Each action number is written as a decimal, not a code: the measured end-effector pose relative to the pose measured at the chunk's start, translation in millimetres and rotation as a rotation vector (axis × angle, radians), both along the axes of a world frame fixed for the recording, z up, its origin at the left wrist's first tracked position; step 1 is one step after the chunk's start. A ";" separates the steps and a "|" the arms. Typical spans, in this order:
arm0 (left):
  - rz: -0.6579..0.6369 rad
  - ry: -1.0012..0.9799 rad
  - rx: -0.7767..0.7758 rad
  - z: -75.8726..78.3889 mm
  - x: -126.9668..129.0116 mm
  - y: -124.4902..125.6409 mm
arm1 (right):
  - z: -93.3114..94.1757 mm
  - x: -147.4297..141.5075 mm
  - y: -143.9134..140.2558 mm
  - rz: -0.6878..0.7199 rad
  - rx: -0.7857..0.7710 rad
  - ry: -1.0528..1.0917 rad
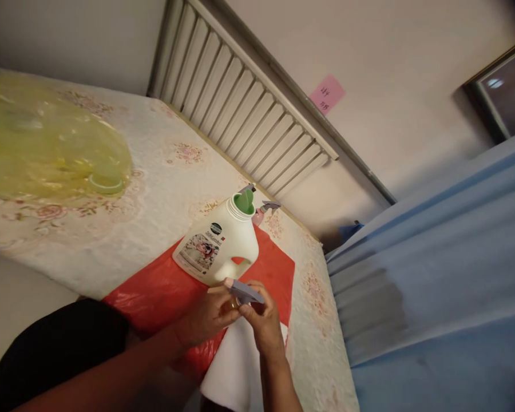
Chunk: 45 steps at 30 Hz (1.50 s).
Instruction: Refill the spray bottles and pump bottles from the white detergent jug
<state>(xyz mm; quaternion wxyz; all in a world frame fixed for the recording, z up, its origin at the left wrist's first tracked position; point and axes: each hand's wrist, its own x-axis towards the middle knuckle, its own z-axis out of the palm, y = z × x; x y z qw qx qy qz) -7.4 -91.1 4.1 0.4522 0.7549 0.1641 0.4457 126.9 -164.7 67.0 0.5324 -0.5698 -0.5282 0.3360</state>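
Left hand [210, 315] and right hand [261, 320] gripping grey sprayer head [244, 292], white jug [218, 246] behind

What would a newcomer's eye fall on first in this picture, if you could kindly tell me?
First, the white plastic detergent jug with its open green spout, standing on a red plastic sheet on the floral bedspread. Just below it, the left hand and right hand meet around a small grey spray-trigger head. At far left lies a large translucent yellow plastic bag.
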 end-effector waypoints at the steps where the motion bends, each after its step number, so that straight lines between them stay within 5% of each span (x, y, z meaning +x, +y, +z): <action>1: 0.025 0.017 0.006 0.3 1.2 -1.5 | -2.4 -2.8 -0.4 -0.026 0.013 0.003; 13: 0.278 0.033 -0.069 1.2 15.9 -28.0 | -28.2 -30.1 -0.6 -0.332 0.079 0.068; 22: 0.337 0.048 -0.069 4.7 17.9 -26.9 | 6.4 -0.7 -0.5 0.017 0.053 -0.114; 25: 0.364 0.053 -0.057 3.1 20.2 -27.3 | 12.6 2.6 1.6 0.019 0.055 -0.134; 37: 0.362 0.034 -0.072 -3.6 20.8 -28.7 | -20.1 -39.8 9.3 -0.456 0.126 -0.037; 45: 0.324 0.028 -0.094 -3.4 19.8 -26.1 | -0.2 -23.1 -3.0 -0.228 0.167 -0.039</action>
